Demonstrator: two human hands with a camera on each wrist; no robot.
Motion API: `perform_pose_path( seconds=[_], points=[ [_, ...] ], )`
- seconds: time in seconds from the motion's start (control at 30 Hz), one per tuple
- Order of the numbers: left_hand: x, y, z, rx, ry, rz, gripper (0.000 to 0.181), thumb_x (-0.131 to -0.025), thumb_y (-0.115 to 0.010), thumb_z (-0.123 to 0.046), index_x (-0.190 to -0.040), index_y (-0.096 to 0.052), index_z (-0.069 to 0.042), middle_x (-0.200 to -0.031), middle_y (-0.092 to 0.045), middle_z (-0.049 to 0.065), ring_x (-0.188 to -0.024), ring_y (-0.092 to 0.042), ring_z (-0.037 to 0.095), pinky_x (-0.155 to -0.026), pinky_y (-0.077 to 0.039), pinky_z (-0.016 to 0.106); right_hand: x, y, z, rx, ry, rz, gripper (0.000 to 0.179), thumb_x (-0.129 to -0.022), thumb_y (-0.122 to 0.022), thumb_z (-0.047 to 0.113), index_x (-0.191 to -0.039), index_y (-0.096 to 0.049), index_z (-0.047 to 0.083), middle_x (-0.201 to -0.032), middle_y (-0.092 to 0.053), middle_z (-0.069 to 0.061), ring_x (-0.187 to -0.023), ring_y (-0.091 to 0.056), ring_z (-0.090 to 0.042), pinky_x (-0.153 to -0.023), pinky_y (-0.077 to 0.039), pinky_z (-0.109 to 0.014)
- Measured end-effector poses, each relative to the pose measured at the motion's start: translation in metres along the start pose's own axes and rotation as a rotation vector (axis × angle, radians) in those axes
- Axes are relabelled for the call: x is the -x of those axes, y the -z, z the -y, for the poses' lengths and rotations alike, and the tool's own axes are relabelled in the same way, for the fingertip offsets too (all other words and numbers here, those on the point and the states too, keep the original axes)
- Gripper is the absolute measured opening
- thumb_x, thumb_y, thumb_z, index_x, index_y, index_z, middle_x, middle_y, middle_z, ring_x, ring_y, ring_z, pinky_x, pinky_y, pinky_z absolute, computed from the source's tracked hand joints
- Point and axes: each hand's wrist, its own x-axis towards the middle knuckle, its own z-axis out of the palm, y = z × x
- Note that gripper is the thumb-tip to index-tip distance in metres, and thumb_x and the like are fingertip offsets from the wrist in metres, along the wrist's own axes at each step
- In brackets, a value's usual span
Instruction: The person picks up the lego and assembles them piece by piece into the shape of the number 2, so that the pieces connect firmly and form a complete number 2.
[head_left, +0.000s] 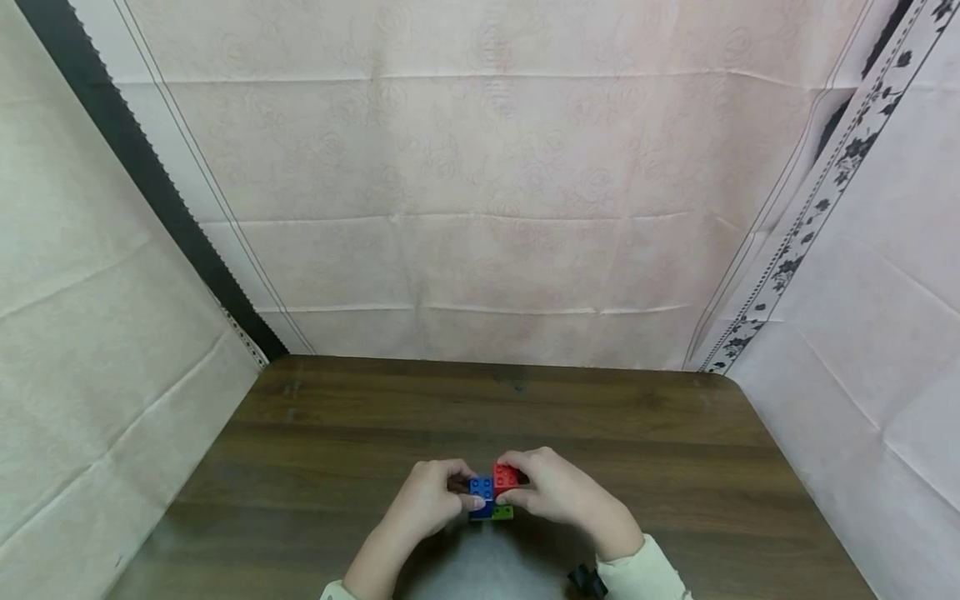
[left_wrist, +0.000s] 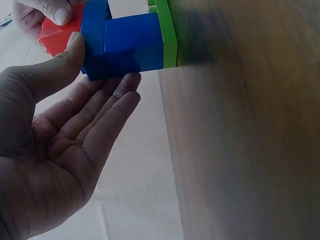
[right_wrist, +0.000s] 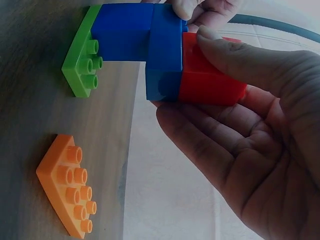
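A green plate (right_wrist: 77,67) with studs lies at the bottom of a small stack of toy building bricks on the table. On its one half sits a dark blue brick (left_wrist: 135,42), and over that a longer blue brick (right_wrist: 164,65) juts out past it. A red brick (head_left: 506,476) stands on the jutting end, touching the blue. My left hand (head_left: 429,498) pinches the longer blue brick between thumb and fingers. Across from it, my right hand (head_left: 561,493) holds the red brick, thumb on its near side.
An orange plate (right_wrist: 62,182) with several studs lies on the brown wooden table (head_left: 337,442), apart from the stack; the head view does not show it. Pale patterned cloth (head_left: 480,167) hangs behind the table and at both sides. A black strap (head_left: 587,581) sits at the right sleeve.
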Motion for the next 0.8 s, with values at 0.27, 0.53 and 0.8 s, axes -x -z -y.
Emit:
perform_pose_path(
  seconds=[0.27, 0.53, 0.8],
  points=[
    [0.0001, 0.0006, 0.0012, 0.009, -0.004, 0.002, 0.018, -0.083, -0.084, -0.022, -0.097, -0.074, -0.017, -0.088, -0.070, -0.006, -0.081, -0.065, 0.014, -0.074, -0.056, 0.041, -0.0007, -0.0006, -0.0029, -0.042, 0.008, -0.005, 0.033, -0.093, -0.074, 0.028, -0.119, -0.067, 0.009, -0.080, -0.061, 0.013, -0.066, -0.056, -0.010, -0.060, -0.049, -0.023],
    [0.0005, 0.0010, 0.0013, 0.006, -0.002, 0.001, 0.019, -0.083, -0.084, -0.023, -0.098, -0.074, -0.018, -0.088, -0.070, -0.006, -0.082, -0.065, 0.014, -0.075, -0.056, 0.042, -0.0013, -0.0019, -0.0091, -0.106, 0.018, -0.002, 0.032, -0.093, -0.075, 0.032, -0.118, -0.068, 0.015, -0.080, -0.063, 0.012, -0.064, -0.055, -0.008, -0.059, -0.049, -0.024],
    [0.0006, 0.0008, 0.0005, 0.004, -0.003, 0.006, 0.019, -0.083, -0.084, -0.023, -0.098, -0.074, -0.018, -0.088, -0.069, -0.006, -0.082, -0.065, 0.014, -0.076, -0.056, 0.042, -0.0003, -0.0001, -0.0077, -0.071, 0.035, -0.002, 0.033, -0.092, -0.076, 0.030, -0.118, -0.068, 0.013, -0.083, -0.063, 0.014, -0.066, -0.057, -0.008, -0.060, -0.051, -0.023]
  ],
)
